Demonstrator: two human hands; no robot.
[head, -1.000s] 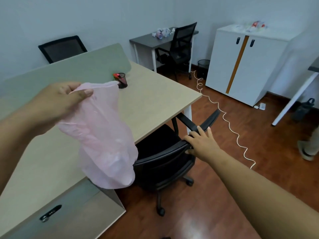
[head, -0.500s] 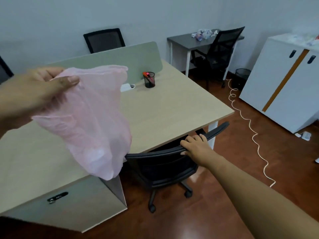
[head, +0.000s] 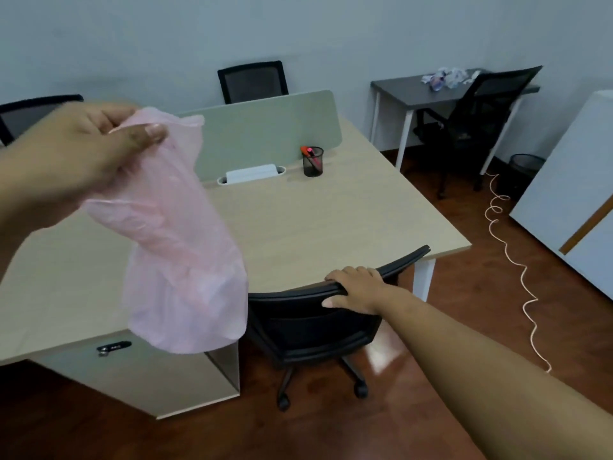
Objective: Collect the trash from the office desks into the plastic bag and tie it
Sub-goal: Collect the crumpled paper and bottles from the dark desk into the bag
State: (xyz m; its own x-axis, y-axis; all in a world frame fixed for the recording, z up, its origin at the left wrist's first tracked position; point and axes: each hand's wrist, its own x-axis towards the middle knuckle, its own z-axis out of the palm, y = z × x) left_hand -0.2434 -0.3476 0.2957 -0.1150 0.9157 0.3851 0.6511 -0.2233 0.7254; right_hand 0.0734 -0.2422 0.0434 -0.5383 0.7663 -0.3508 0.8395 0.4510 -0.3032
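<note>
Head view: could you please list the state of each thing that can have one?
plastic bag: hanging slack, gripped by left hand
right hand: gripping back of office chair
trash: crumpled, uncollected on dark desk
pen cup: upright, pens inside
drawer: shut

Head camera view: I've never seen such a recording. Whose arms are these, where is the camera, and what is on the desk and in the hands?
There is no machine here. A person wears one wide-angle camera on the head, so both arms are their own. The left hand pinches the top of a pink plastic bag, which hangs in front of the near desk. The right hand grips the top edge of a black office chair at that desk. On the desk stand a mesh pen cup and a white tray by the divider. At the back, crumpled trash lies on the dark desk.
</note>
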